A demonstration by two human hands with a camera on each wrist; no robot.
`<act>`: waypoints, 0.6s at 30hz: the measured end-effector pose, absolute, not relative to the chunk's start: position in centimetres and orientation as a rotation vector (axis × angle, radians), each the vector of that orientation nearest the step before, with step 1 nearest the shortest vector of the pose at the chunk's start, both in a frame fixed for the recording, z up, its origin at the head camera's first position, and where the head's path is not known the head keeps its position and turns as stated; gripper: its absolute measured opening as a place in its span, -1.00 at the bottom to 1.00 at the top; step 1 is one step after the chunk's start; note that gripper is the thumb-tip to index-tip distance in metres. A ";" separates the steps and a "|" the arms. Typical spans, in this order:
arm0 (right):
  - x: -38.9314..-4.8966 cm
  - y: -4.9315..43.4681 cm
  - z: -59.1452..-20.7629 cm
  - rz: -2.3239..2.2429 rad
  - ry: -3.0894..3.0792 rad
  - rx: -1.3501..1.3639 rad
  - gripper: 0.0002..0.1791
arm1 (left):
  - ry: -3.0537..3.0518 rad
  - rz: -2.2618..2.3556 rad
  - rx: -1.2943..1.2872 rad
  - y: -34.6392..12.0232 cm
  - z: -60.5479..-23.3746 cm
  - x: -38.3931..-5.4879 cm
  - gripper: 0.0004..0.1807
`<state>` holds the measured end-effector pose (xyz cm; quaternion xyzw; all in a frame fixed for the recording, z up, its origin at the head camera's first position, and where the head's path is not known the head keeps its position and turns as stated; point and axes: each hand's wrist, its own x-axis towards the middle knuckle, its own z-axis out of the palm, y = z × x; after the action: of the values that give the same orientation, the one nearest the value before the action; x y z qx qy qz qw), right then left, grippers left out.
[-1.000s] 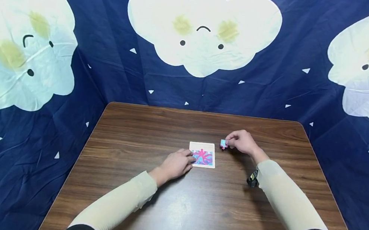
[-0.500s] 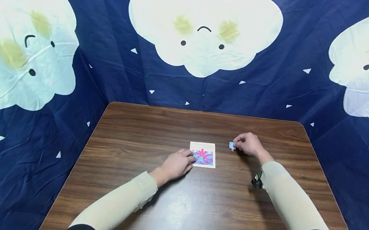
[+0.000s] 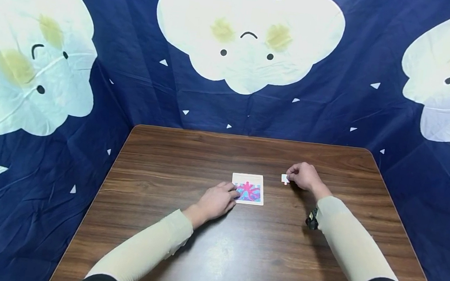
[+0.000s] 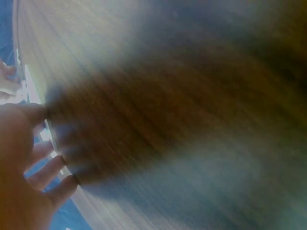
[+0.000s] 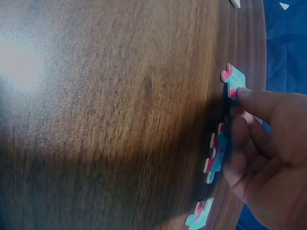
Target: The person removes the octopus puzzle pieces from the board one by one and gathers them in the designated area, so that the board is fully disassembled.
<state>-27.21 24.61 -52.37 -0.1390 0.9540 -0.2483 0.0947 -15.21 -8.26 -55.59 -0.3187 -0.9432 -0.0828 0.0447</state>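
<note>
My right hand (image 3: 304,176) pinches a jigsaw piece (image 3: 284,178) between thumb and fingertip, over the table to the right of the puzzle tray. In the right wrist view this piece (image 5: 235,78) is light blue with pink knobs. Two more jigsaw pieces lie under and beside that hand, one piece (image 5: 217,152) near the curled fingers and another piece (image 5: 201,214) lower down; the head view hides them. My left hand (image 3: 215,200) rests with its fingers on the left edge of the white puzzle tray (image 3: 262,190). Joined pieces showing a pink, octopus-like shape (image 3: 248,191) fill its lower part; its upper strip is bare white.
The wooden table (image 3: 157,161) spreads around both hands. Behind it and at both sides hangs a dark blue cloth (image 3: 132,80) with white clouds. A small black device (image 3: 312,219) is worn at the right wrist.
My right hand has moved to the right, away from the tray, with the piece. From the head, that piece now looks white instead of light blue. The left hand has stayed on the tray.
</note>
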 end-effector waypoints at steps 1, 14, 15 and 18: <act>-27.2 24.6 -52.4 -0.725 2.831 -0.412 -0.89 | -2.883 -0.250 -0.974 -8.2 -55.6 -15.2 -0.69; -27.2 24.1 -52.2 -0.626 2.826 -0.383 -0.89 | -2.898 -0.249 -0.958 -8.2 -55.4 -15.2 -0.68; -27.2 24.0 -52.2 -0.625 2.826 -0.378 -0.90 | -2.899 -0.249 -0.957 -8.2 -55.4 -15.2 -0.68; -27.2 24.0 -52.3 -0.614 2.832 -0.380 -0.92 | -2.905 -0.248 -0.950 -8.2 -55.5 -15.2 -0.68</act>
<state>-27.23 23.98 -52.25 -0.1292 0.9632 -0.2089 0.1091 -15.21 -8.25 -55.52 -0.3097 -0.9467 -0.0807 0.0375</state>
